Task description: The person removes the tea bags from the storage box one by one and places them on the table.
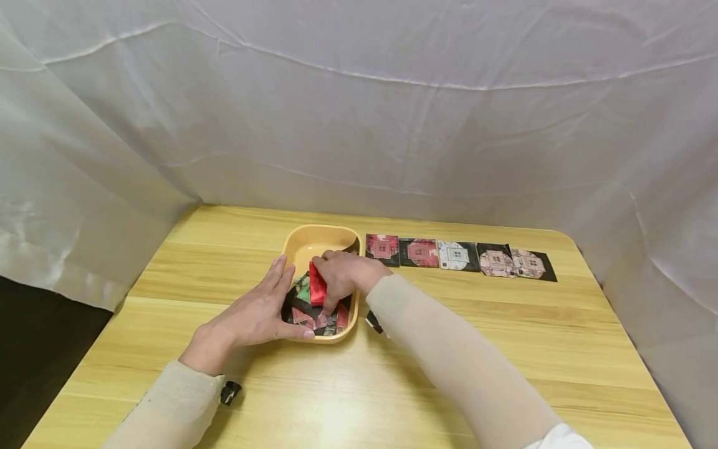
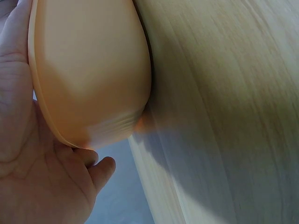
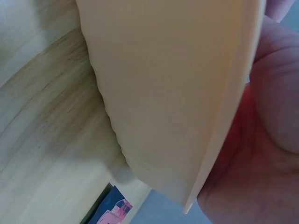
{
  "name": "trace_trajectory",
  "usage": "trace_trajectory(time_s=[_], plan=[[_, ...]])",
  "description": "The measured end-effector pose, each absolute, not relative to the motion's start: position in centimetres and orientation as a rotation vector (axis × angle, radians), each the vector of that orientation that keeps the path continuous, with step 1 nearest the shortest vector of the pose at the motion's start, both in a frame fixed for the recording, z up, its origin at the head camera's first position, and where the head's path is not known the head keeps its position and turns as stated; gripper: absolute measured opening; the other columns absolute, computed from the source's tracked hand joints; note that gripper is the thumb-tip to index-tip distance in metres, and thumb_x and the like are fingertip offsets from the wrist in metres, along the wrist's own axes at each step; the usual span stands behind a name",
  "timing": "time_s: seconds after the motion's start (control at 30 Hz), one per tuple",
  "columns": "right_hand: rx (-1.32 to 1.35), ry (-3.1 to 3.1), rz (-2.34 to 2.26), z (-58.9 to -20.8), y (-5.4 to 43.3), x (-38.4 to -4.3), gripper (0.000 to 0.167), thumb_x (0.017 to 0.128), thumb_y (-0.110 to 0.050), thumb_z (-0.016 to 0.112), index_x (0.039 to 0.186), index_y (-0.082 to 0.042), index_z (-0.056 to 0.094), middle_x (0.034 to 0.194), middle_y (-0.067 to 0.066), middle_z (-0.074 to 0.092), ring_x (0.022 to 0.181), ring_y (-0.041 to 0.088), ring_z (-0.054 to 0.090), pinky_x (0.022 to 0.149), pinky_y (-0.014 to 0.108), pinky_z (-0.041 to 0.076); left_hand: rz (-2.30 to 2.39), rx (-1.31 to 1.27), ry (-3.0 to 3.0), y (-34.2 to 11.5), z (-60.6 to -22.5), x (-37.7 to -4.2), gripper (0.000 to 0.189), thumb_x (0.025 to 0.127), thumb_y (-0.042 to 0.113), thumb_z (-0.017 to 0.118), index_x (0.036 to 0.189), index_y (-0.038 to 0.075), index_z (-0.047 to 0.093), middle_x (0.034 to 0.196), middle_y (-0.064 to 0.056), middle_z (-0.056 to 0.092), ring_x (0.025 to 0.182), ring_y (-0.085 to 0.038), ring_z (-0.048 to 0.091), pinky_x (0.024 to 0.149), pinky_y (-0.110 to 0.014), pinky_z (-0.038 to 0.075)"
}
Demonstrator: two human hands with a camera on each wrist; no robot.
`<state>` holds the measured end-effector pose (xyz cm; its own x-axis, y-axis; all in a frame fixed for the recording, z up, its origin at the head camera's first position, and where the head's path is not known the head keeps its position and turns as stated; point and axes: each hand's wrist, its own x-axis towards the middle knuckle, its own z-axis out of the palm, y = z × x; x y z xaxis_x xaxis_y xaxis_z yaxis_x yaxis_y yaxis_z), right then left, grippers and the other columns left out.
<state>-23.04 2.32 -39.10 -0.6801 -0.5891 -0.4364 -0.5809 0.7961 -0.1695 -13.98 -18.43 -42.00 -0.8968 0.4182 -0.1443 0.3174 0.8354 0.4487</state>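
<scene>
A yellow-orange tray (image 1: 307,234) stands on the table with several flat, patterned packets (image 1: 301,317) piled in its near half. Over the pile, my right hand (image 1: 342,274) reaches in from the right and grips a bright red packet (image 1: 317,284) between its thumb and fingers. My left hand (image 1: 252,315) rests against the tray's left rim, fingers fairly straight, with the thumb across the near rim. The left wrist view has the tray wall (image 2: 93,70) beside the left palm. In the right wrist view the other wall (image 3: 159,93) hides most of the right hand.
Several square packets (image 1: 422,252) with dark, red, white and pink patterns lie in a row right of the tray, toward the table's back edge. Pale cloth (image 1: 392,125) hangs behind and on both sides of the wood-grain table (image 1: 505,349).
</scene>
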Motion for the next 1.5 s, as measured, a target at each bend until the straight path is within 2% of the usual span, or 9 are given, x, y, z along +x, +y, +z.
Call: trace_trajectory(time_s=[0.07,0.27,0.43,0.57,0.73,1.0,1.23,1.5], plan=[[-0.885,2.519,-0.001,-39.2,2.3,-22.9,0.124,0.076,-0.052,0.092,0.168,-0.008,0.023,0.165,0.014,0.038,0.151,0.032,0.042,0.128,0.049,0.033,0.616,0.564,2.778,-18.4,-42.0,-14.0,0.138,0.079,0.077,0.077,0.168,0.000,0.007,0.177,-0.018,-0.011,0.164,-0.038,0.002,0.127,-0.059,0.028],[-0.897,2.560,0.019,-39.4,2.3,-22.3,0.121,0.075,-0.051,0.092,0.166,-0.007,0.026,0.157,0.014,0.041,0.146,0.033,0.044,0.126,0.055,0.034,0.610,0.557,2.777,-18.4,-41.9,-13.9,0.137,0.079,0.077,0.077,0.168,0.000,0.008,0.177,-0.019,-0.011,0.164,-0.038,0.003,0.128,-0.058,0.027],[-0.890,2.575,-0.017,-39.5,2.1,-21.9,0.118,0.076,-0.049,0.091,0.166,-0.008,0.026,0.157,0.012,0.040,0.141,0.028,0.046,0.123,0.049,0.040,0.608,0.558,2.779,-18.4,-41.9,-13.9,0.137,0.079,0.078,0.077,0.168,-0.001,0.008,0.177,-0.019,-0.010,0.164,-0.039,0.003,0.128,-0.059,0.027],[-0.912,2.563,-0.061,-39.6,1.7,-21.6,0.114,0.076,-0.048,0.089,0.165,-0.009,0.029,0.155,0.011,0.042,0.132,0.024,0.049,0.114,0.044,0.049,0.615,0.558,2.779,-18.4,-41.8,-13.9,0.138,0.078,0.078,0.077,0.168,-0.002,0.009,0.177,-0.020,-0.010,0.164,-0.039,0.003,0.128,-0.059,0.026],[-0.921,2.551,-0.134,-40.2,1.4,-21.5,0.115,0.077,-0.047,0.088,0.166,-0.011,0.025,0.155,0.009,0.040,0.129,0.021,0.049,0.109,0.040,0.051,0.623,0.567,2.777,-18.3,-41.9,-13.9,0.137,0.079,0.076,0.078,0.168,-0.001,0.008,0.176,-0.021,-0.010,0.164,-0.040,0.005,0.127,-0.059,0.028],[-0.942,2.553,-0.315,-40.2,1.6,-22.1,0.116,0.077,-0.042,0.088,0.167,-0.012,0.022,0.158,0.009,0.037,0.132,0.019,0.047,0.110,0.034,0.050,0.640,0.568,2.774,-18.4,-42.0,-14.0,0.137,0.079,0.076,0.078,0.169,0.002,0.005,0.177,-0.020,-0.011,0.163,-0.041,0.005,0.127,-0.059,0.028],[-1.005,2.628,-0.248,-39.2,2.4,-22.1,0.113,0.077,-0.042,0.089,0.163,-0.006,0.024,0.158,0.011,0.039,0.141,0.024,0.044,0.124,0.038,0.039,0.620,0.575,2.780,-18.6,-41.8,-14.0,0.136,0.080,0.075,0.078,0.168,-0.002,0.008,0.176,-0.021,-0.010,0.164,-0.040,0.001,0.128,-0.058,0.024],[-0.972,2.638,-0.195,-37.6,3.3,-21.5,0.127,0.076,-0.041,0.089,0.170,-0.013,0.009,0.162,0.009,0.036,0.147,0.026,0.041,0.123,0.043,0.040,0.602,0.596,2.786,-18.5,-42.0,-14.1,0.137,0.079,0.077,0.076,0.167,-0.003,0.009,0.176,-0.022,-0.009,0.164,-0.041,0.003,0.128,-0.058,0.026]])
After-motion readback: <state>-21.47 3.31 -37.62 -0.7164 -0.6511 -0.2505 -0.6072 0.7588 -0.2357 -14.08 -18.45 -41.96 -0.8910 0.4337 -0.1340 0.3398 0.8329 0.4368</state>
